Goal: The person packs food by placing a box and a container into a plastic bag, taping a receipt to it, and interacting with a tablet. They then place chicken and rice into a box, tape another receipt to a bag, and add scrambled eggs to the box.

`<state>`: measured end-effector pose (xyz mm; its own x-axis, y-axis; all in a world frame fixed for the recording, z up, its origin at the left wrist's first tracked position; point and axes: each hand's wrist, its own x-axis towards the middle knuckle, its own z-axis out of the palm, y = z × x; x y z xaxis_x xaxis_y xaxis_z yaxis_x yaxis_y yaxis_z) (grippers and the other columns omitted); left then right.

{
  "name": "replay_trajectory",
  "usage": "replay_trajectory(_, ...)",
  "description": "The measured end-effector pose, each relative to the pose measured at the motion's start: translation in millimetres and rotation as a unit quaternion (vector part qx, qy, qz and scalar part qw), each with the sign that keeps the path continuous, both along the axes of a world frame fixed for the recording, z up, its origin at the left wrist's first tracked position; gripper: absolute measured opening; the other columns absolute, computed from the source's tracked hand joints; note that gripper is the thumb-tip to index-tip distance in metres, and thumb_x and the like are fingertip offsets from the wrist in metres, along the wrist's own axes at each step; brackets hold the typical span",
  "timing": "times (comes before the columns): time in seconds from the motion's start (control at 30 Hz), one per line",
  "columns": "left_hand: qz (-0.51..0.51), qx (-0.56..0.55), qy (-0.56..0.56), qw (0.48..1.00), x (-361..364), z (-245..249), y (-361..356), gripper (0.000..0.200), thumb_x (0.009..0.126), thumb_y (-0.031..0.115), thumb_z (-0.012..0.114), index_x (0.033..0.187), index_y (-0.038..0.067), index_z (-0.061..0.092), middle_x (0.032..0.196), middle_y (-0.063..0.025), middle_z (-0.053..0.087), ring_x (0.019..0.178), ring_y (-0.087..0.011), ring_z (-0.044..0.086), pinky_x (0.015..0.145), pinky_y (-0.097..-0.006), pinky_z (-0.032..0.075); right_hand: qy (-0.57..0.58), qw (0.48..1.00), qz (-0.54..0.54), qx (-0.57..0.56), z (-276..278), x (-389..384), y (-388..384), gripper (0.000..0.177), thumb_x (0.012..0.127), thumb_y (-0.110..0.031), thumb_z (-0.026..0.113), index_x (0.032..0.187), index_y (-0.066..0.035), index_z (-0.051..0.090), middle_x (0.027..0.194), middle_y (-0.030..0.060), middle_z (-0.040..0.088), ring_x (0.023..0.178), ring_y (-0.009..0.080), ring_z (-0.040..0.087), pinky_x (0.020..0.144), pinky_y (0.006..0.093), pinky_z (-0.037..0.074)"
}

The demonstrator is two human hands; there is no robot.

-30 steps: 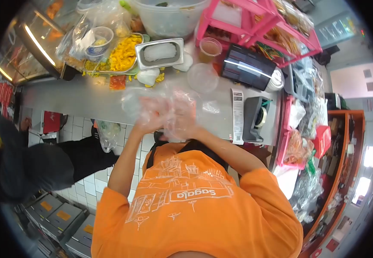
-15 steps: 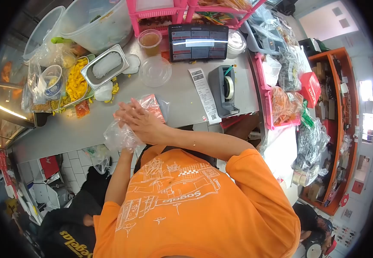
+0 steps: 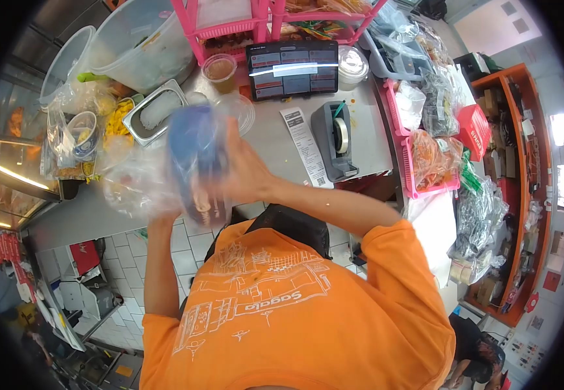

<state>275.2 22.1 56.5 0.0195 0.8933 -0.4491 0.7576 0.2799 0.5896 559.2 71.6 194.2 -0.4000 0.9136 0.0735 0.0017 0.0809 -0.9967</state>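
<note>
Though blurry, crinkly transparent bag (image 3: 132, 185)

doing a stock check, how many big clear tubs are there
2: the larger tub toward the picture's upper left, and the other tub just left of it. More may be hidden.

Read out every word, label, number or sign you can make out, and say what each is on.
"Sagala": on the orange shirt.
Tablet screen: too small to read.
Paper slip: too small to read.
Red box: lettering too small to read.
Blue item: too blurred to read.
</note>
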Motion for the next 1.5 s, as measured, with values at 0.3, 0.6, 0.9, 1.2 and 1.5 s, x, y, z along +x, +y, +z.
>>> replay_trajectory(0.3,0.153,0.064,-0.248,0.954,0,77,0,0.046,0.095,0.023,0.057,0.135,0.0,0.051,0.116,-0.0141,0.067,0.096,-0.0308,0.068,0.089,-0.0386,0.057,-0.169,0.758,0.08,0.625,-41,0,9,0.079,0.076,0.001,0.063,0.146,-0.027,0.037,0.156,0.0101,0.032,0.145,0.0373,0.029,0.096,0.0496,0.051)
replay_trajectory(0.6,0.179,0.322,0.193,0.909,8,-45,-41,0.042,0.092,0.027,0.062,0.124,-0.001,0.057,0.119,-0.0179,0.064,0.1,-0.0303,0.067,0.084,-0.0412,0.056,-0.12,0.961,0.227,0.104,-7,-50,33,0.075,0.083,-0.031,0.075,0.146,-0.016,0.037,0.143,0.0119,0.051,0.126,0.0353,0.052,0.085,0.0386,0.055)
replay_trajectory(0.9,0.003,0.35,0.215,0.912,6,6,-18,0.014,0.07,0.016,0.066,0.08,0.007,0.068,0.071,-0.0126,0.066,0.07,-0.0331,0.064,0.069,-0.0473,0.051,-0.455,0.776,0.072,0.431,-137,-170,204,0.021,0.08,-0.014,0.069,0.1,-0.008,0.07,0.093,0.014,0.067,0.088,0.0333,0.068,0.077,0.0439,0.055)
replay_trajectory(1.2,0.02,0.309,0.153,0.938,38,14,-11,0.017,0.072,0.016,0.063,0.084,0.006,0.071,0.073,-0.0141,0.068,0.07,-0.0386,0.065,0.063,-0.0477,0.051,-0.56,0.755,0.182,0.29,-123,-205,256,0.01,0.078,-0.019,0.073,0.087,-0.015,0.077,0.086,0.0124,0.072,0.088,0.0331,0.069,0.077,0.0442,0.054)
replay_trajectory(1.5,0.251,0.04,-0.099,0.962,50,71,3,0.027,0.073,0.014,0.065,0.099,0.006,0.066,0.096,-0.0169,0.067,0.084,-0.0345,0.065,0.07,-0.0435,0.052,-0.527,0.774,0.145,0.318,-88,-201,232,0.022,0.09,-0.016,0.059,0.106,-0.015,0.074,0.1,0.0152,0.072,0.091,0.0341,0.069,0.08,0.0448,0.054)
